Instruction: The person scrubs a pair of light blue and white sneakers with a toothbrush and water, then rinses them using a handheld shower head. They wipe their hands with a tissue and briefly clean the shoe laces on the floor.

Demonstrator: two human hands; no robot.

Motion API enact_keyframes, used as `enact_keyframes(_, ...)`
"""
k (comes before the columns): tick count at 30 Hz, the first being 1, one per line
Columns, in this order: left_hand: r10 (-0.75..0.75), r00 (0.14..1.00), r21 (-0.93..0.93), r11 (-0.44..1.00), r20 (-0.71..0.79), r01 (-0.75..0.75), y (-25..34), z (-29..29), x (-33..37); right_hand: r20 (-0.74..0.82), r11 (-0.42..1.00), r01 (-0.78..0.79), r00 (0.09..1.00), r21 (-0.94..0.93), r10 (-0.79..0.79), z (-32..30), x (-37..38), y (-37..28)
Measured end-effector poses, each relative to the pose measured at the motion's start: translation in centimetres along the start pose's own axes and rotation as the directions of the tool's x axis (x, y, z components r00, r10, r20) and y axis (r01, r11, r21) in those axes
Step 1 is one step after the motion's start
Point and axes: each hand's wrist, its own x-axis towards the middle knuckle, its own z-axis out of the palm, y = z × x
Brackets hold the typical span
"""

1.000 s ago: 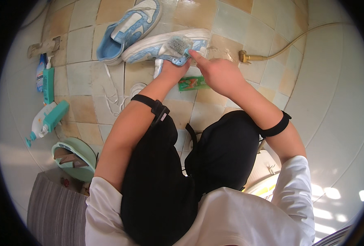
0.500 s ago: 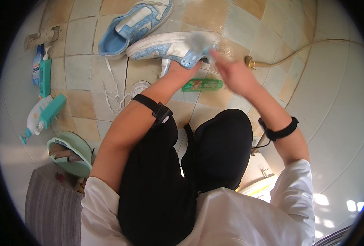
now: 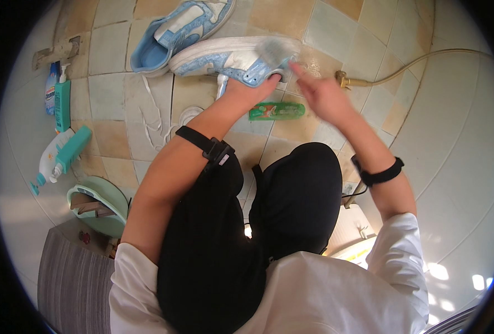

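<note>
Crosswise on the tiled floor [image 3: 330, 28], the blue-and-white sneaker [image 3: 224, 58] lies tipped on its side, its long axis running left to right with the right end slightly farther away. Its white sole edge faces away from the person — I cannot tell which end is the toe. The left hand [image 3: 261, 90] reaches into it from the near side; the shoe hides most of those fingers, so whether they are spread or pressed together I cannot tell. The right hand [image 3: 325, 97], blurred, has its fingers closed on a brush [image 3: 273, 51] whose head is against the shoe's upper. Compared with a second ago, the brush sits nearer the shoe's right end, and the green packet [image 3: 276, 111] — partly covered then — shows whole.
</note>
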Motion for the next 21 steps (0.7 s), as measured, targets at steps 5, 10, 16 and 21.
enact_keyframes(5,0.04,0.998,-0.037,0.998,-0.057,-0.042,0.8,-0.9,0.2,-0.067,0.984,0.17,0.983,-0.053,-0.173,1.3,-0.1,1.0)
enact_keyframes(10,0.003,0.997,0.049,0.999,0.075,-0.007,0.6,-1.6,0.3,-0.085,0.992,-0.013,0.996,-0.122,0.003,2.2,-1.1,-1.1)
enact_keyframes(16,0.02,0.999,-0.052,0.998,-0.044,-0.023,1.2,-1.3,1.0,-0.212,0.963,-0.235,0.942,0.131,0.258,2.1,-0.7,1.1)
enact_keyframes(21,0.008,0.999,-0.027,1.0,-0.045,-0.009,0.9,-0.8,1.1,-0.155,0.78,-0.429,0.825,0.455,0.544,3.6,0.5,2.1)
